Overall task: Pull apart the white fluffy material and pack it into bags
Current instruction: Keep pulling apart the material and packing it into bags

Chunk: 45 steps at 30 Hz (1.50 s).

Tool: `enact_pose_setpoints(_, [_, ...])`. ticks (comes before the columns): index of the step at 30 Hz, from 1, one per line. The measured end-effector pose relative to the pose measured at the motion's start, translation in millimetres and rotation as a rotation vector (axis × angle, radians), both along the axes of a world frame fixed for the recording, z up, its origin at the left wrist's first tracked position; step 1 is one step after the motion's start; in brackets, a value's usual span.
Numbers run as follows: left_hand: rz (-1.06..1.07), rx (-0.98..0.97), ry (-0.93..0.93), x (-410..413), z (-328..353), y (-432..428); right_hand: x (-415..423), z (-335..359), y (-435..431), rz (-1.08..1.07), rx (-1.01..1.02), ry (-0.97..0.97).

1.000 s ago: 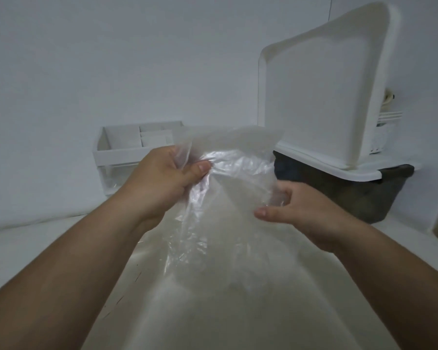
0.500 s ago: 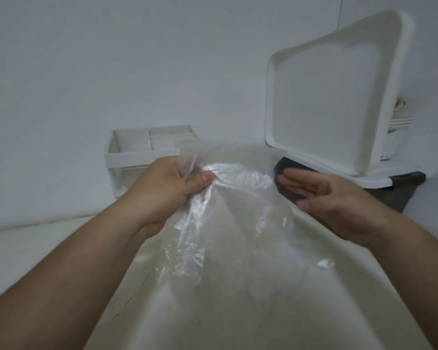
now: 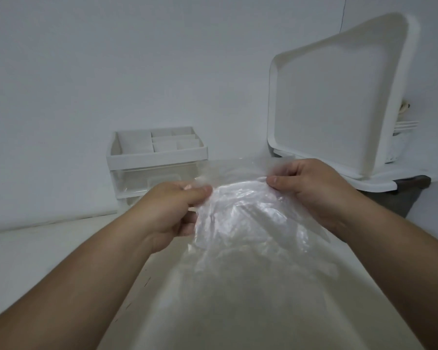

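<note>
A clear crinkled plastic bag [image 3: 248, 223] hangs in front of me over the pale table. My left hand [image 3: 170, 210] pinches the bag's top edge on the left between thumb and fingers. My right hand [image 3: 309, 188] pinches the top edge on the right, thumb toward me. The two hands hold the top of the bag stretched between them. No white fluffy material is in view.
A white organiser with compartments and a clear drawer [image 3: 157, 165] stands against the back wall. At the right a dark bin [image 3: 400, 195] has its white lid [image 3: 339, 97] tipped up. The pale table [image 3: 36, 253] runs toward me.
My right hand, open and off the bag half a second ago, has come back and taken hold of the bag's top edge. The left hand has kept its grip throughout.
</note>
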<state>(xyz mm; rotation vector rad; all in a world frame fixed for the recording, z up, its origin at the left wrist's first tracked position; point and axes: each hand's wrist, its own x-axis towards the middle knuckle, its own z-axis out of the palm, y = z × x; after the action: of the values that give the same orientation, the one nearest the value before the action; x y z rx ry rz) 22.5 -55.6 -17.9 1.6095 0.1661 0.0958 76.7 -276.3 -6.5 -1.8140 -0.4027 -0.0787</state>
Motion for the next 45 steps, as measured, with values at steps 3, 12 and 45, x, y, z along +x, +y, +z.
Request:
enact_pose_setpoints(3, [0.143,-0.14,0.005,5.1,4.8,12.1,2.4,7.8,-4.6,-0.036,-0.02,0.022])
enact_pose_setpoints(12, [-0.097,0.806,-0.369,3.6,37.7,0.3,9.1,29.7,8.9,0.099,-0.298,0.002])
enact_pose_setpoints(45, [0.643,0.646,0.108,53.8,-43.2,120.9,72.9,-22.7,168.0,0.361,-1.093,-0.284])
